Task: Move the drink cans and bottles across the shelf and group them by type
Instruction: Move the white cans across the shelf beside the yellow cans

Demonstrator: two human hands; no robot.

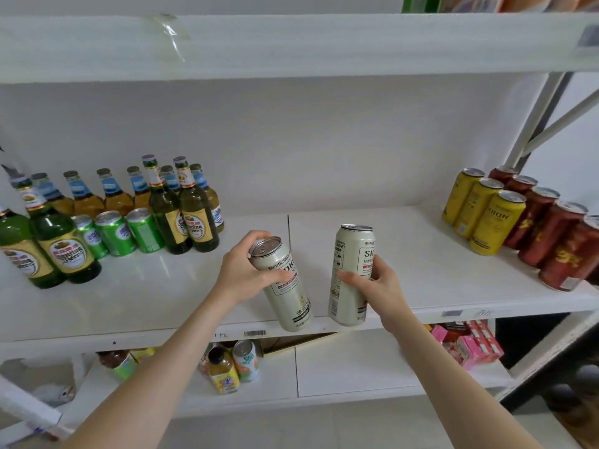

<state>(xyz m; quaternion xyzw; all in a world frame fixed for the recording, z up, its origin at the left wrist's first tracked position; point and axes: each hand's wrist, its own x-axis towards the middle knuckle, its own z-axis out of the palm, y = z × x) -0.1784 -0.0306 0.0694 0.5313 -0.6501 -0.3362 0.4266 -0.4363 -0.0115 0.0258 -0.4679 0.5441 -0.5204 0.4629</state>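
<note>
White shelving is filling the view, and the middle shelf [421,254] is carrying everything that matters: green bottles [181,209] and amber bottles [113,196] are crowding the 9 o'clock side with small green cans [116,233] in front of them, while yellow cans [483,212] and red cans [551,238] are lining up at 3 o'clock. Near the front edge, at about 6 o'clock, the left hand [243,270] is wrapping its grip around a tilted pale can [282,283], whose base is hanging over the shelf lip, and the right hand [376,283] is closing its grip on a second pale can [351,273], upright and also low against the edge. Both cans are looking lifted or only barely resting, though contact with the shelf is hard to judge. The main risk is sitting with the tilted can: if the fingers are slipping on its smooth wall, it is likely dropping toward the lower shelf [356,377] and the juice bottle [223,371] below. Carrying both together toward 3 o'clock is also risking a knock against the yellow row, toppling neighbours like dominoes
</note>
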